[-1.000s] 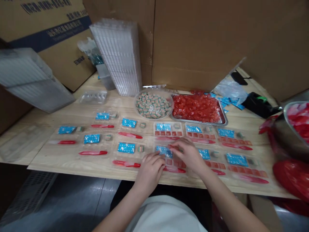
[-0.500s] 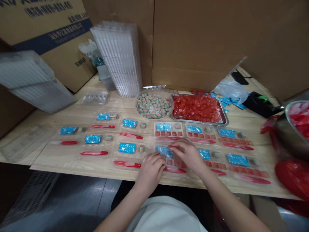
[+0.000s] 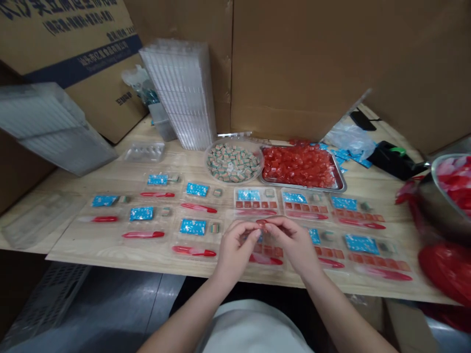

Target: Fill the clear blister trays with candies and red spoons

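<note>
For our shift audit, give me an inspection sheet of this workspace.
Surface: wooden table, with items laid out in rows.
Job's things: clear plastic trays holding blue packets and red sticks; bowl of striped candies; steel tray of red candies.
Clutter: stacked clear trays, crumpled plastic bag, black dispenser.
Grippers: left hand and right hand meet above a tray, small red piece at the right fingers.
Cables: nothing seen.
Surroundings: cardboard boxes, steel bowl, grey floor.

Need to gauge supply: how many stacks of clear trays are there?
2. One stack stands upright at the back of the wooden table; the other stack tilts at its left end.
</note>
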A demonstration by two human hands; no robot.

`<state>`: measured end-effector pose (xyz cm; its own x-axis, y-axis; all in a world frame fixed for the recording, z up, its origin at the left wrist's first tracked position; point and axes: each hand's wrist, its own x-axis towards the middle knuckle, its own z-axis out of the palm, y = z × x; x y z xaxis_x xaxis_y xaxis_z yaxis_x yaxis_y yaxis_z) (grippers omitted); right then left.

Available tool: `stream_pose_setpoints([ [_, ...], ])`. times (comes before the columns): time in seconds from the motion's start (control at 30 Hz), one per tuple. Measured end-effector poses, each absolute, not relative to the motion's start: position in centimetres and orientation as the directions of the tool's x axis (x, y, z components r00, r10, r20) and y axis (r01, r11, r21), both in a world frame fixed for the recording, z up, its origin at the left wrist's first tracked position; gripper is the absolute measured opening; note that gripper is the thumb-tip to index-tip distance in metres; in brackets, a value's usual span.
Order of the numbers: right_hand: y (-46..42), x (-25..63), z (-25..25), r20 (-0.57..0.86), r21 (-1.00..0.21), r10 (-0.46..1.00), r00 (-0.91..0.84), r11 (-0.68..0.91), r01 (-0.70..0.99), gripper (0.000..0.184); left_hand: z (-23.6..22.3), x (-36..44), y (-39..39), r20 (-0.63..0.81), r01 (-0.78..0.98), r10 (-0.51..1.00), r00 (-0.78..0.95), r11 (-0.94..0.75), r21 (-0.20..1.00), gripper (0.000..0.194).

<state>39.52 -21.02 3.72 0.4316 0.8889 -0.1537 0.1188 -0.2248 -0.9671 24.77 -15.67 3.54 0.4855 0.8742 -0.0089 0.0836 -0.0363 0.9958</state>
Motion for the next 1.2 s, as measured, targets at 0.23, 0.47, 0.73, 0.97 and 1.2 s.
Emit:
stream_pose_setpoints([
  [0.23,-21.8,39.5,4.4,0.022,-0.971,0.975,0.223,-0.032,0.236,0.03,3.7,25.4,-15.6,-0.289,-0.075,0.781,0.554,0.392,0.917,0.015],
  [0.47,-20.9,41.2,3.7,0.218,-0.699,0.961,0.171,0.032,0.714,0.019,1.8,22.7,-16.6,0.027,0.243,0.87,0.491,-0.167,0.955,0.011],
  [0.73,-18.9,40.8,2.9,0.21,-0.273,0.97,-0.124,0.18,0.945,0.016,0.3,21.1,-17.4,0.204,0.39,0.675,0.709,-0.617,0.684,0.018],
  [0.97,-18.9,40.4,2.7,0.123,-0.325,0.974,-0.189,0.219,0.92,0.028,0.3,21.0,-17.0,0.192,0.37,0.637,0.746,-0.637,0.676,0.02],
  [1.2,-14.6,50.3,2.9,0.259,-0.297,0.921,0.29,-0.21,0.931,0.02,0.6,21.2,-16.9,0.167,0.38,0.633,0.756,-0.632,0.676,0.022],
])
